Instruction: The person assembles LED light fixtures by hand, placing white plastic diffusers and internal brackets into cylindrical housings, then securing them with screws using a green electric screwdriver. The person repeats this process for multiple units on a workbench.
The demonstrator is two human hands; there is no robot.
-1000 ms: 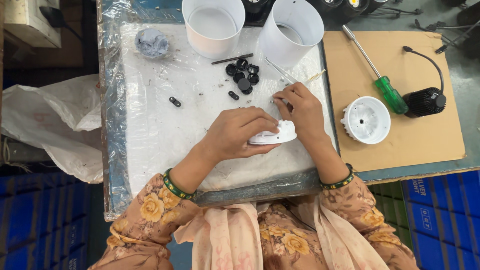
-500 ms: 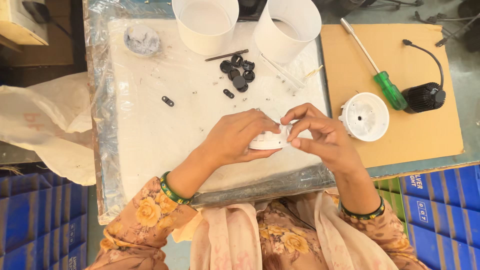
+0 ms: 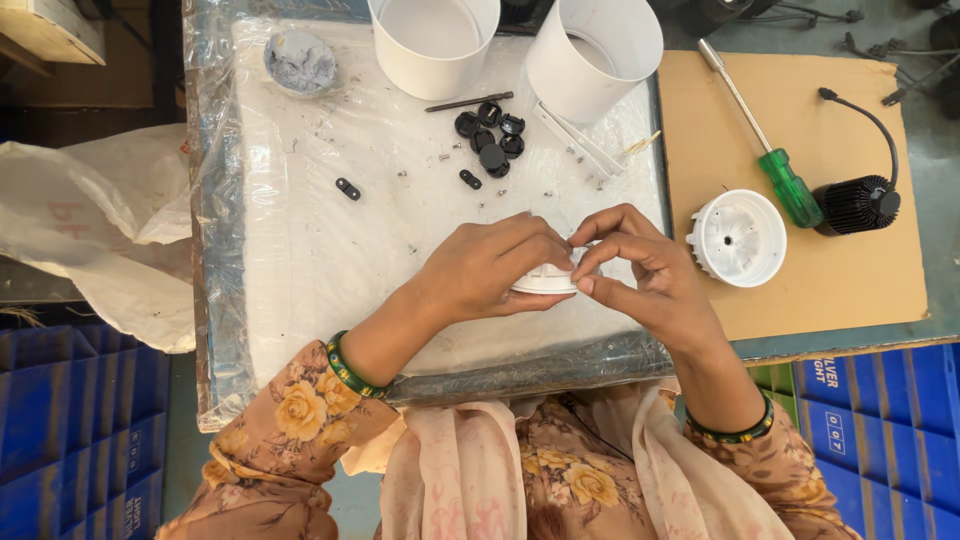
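1. Left hand fingers closed on white round part, held low over bench near its front edge.
2. Right hand fingers pinched at its rim; keep part level, press evenly.
3. Spare black caps well apart.

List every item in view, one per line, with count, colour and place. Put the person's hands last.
round part: one, white, held in both hands at the pad's near edge
cylinders: two, white, open-topped, far edge of the pad
small caps: a cluster, black, below the cylinders
small clip: one, black, left of the caps
lump: one, grey, far left corner of the pad
finned housing: one, white, on the cardboard sheet
screwdriver: one, green handle, on the cardboard
heat sink: one, black with a cable, right of the screwdriver
crates: blue, low on both sides
left hand: grips the round part
right hand: fingertips pinch its rim
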